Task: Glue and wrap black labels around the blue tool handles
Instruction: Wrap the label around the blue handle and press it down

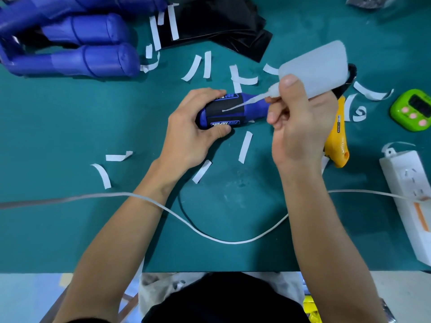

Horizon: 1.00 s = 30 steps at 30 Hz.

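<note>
A blue tool handle [253, 106] lies sideways at the middle of the green mat, with a black label [229, 117] wrapped around it. My left hand [191, 131] grips the handle's left end, thumb below and fingers over the top. My right hand [300, 122] holds a translucent glue bottle [319, 68] tilted down to the left. Its thin nozzle tip touches the black label near the handle's top. More blue handles [88, 59] are piled at the far left. A stack of black labels [221, 26] lies at the back.
Several white backing strips [245, 146] are scattered over the mat [58, 127]. A yellow glue gun [338, 136] lies right of my right hand. A green timer [412, 109] and a white power strip [410, 201] sit at the right. A white cable [219, 238] loops across the front.
</note>
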Available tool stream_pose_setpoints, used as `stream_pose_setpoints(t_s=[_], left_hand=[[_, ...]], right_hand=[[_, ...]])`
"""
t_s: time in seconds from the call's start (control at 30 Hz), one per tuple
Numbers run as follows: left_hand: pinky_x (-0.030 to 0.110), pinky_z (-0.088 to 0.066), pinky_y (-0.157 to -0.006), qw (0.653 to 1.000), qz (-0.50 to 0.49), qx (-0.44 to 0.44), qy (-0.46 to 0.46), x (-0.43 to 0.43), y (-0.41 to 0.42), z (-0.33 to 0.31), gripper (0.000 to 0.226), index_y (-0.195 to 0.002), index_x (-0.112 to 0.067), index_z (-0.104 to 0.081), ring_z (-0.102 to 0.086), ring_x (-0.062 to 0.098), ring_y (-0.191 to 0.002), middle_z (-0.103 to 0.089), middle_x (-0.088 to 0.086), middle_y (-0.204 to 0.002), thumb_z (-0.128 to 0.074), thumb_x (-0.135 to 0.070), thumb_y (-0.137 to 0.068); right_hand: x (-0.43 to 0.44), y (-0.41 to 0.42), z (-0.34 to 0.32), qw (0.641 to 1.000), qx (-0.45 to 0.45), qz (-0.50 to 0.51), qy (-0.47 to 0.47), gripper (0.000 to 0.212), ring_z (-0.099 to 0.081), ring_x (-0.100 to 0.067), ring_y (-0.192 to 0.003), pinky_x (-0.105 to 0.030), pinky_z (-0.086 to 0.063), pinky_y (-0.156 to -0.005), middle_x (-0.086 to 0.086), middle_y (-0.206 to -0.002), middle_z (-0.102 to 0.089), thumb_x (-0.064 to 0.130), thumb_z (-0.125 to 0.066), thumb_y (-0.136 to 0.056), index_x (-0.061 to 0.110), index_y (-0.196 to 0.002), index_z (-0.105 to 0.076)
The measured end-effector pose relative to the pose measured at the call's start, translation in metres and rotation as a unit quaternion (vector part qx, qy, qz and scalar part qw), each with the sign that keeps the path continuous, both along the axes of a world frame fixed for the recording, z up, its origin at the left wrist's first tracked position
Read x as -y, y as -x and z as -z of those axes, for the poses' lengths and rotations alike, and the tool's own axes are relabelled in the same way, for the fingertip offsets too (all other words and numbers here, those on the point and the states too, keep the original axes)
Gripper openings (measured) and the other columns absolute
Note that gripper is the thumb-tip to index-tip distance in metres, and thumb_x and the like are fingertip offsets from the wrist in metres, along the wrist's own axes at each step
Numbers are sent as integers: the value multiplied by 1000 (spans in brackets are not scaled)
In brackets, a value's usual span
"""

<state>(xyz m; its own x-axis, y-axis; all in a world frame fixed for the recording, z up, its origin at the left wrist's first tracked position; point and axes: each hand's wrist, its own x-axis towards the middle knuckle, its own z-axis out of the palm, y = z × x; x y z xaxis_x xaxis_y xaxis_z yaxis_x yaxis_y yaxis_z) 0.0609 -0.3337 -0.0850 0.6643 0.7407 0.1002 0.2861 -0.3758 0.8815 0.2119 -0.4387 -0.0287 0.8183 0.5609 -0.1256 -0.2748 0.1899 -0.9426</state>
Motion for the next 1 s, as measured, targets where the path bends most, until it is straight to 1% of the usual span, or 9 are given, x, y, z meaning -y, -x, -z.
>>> stream_pose_setpoints(t_s=[0.1, 0.17, 0.3, 0.37, 0.43, 0.53, 0.77, 0.9, 1.0], left_hand=[[17, -42, -103, 1000, 0, 5, -2, 0, -1, -1, 60, -129, -9, -69, -59, -1, -116, -64, 1, -126, -92, -6, -74], [16, -42, -103, 1000, -2, 7, -3, 0, -1, -1, 61, -129, -9, -69, -58, -2, -116, -64, 2, -125, -92, -5, -73], [17, -43, -102, 1000, -9, 8, 0, 2, -2, -3, 64, -129, -12, -70, -59, -3, -116, -65, 0, -125, -93, -3, -70], [17, -43, -103, 1000, -11, 11, -2, 2, -2, -4, 65, -128, -12, -70, -58, -4, -117, -65, -3, -125, -94, -2, -69], [15, -43, -103, 1000, -14, 12, -1, 2, -2, -4, 65, -128, -12, -71, -58, -5, -117, -64, -5, -124, -94, -2, -68], [13, -43, -102, 1000, -17, 10, -4, 2, -2, -3, 65, -128, -12, -71, -58, -6, -117, -64, -5, -124, -94, -2, -68], [21, -47, -102, 1000, -19, 4, -10, 3, -2, -4, 58, -126, -11, -72, -62, 7, -117, -68, 2, -124, -94, -5, -73], [21, -47, -101, 1000, -18, 0, -11, 3, -2, -4, 52, -125, -10, -72, -63, 10, -117, -69, 3, -124, -90, -4, -76], [20, -47, -99, 1000, -17, 3, -7, 4, -2, -4, 46, -124, -9, -73, -64, 11, -116, -69, 4, -123, -87, -9, -80]], right_hand=[[-5, 5, -2, 999, 43, 31, 3, 14, -47, -20, -46, -25, -40, -51, -1, -59, -57, 14, -71, -80, 20, -67, -66], [-6, 7, -1, 997, 63, 42, 22, 13, -51, -21, -54, -26, -43, -55, -10, -67, -59, 14, -72, -77, 5, -75, -63], [-1, 10, 3, 994, 86, 63, 31, 36, -58, -23, -68, -29, -47, -61, -21, -79, -63, 23, -75, -79, -8, -90, -62], [1, 14, 2, 989, 123, 71, 39, 24, -63, -21, -65, -25, -48, -60, -6, -74, -66, 26, -75, -81, 4, -83, -63], [3, 20, 0, 983, 172, 56, 35, 11, -66, -4, -68, -18, -51, -64, 18, -76, -68, 21, -75, -84, 18, -84, -64], [6, 23, 2, 973, 225, 23, 36, 12, -67, 4, -78, -14, -51, -71, 26, -82, -68, 15, -74, -88, 21, -91, -64], [6, 30, 15, 962, 265, 0, 61, 35, -64, -5, -73, -19, -50, -70, 4, -76, -63, 23, -75, -88, -10, -90, -64], [6, 33, 16, 956, 284, -14, 67, 37, -62, -17, -70, -20, -50, -67, -10, -75, -64, 24, -75, -88, -11, -87, -65], [4, 36, 16, 952, 297, -21, 73, 34, -62, -18, -69, -22, -51, -65, -4, -76, -63, 24, -75, -87, -8, -87, -65]])
